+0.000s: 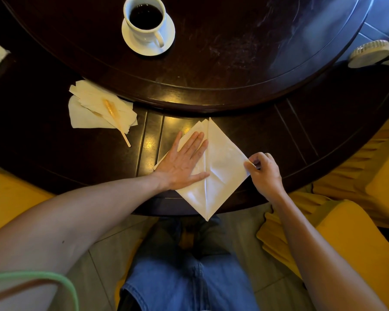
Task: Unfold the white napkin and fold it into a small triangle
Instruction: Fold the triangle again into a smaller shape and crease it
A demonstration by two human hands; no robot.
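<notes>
The white napkin [222, 167] lies as a diamond on the dark wooden table [301, 135], with a crease running down its middle and its near tip hanging over the table edge. My left hand [184, 162] presses flat on the napkin's left half, fingers straight. My right hand [264, 170] pinches the napkin's right corner between thumb and fingers.
A white cup of dark coffee [145, 21] on a saucer stands on the raised round centre of the table. Crumpled napkins with a wooden stick [101, 108] lie to the left. Yellow chairs [357, 243] flank my knees. A brush-like object [368, 53] sits far right.
</notes>
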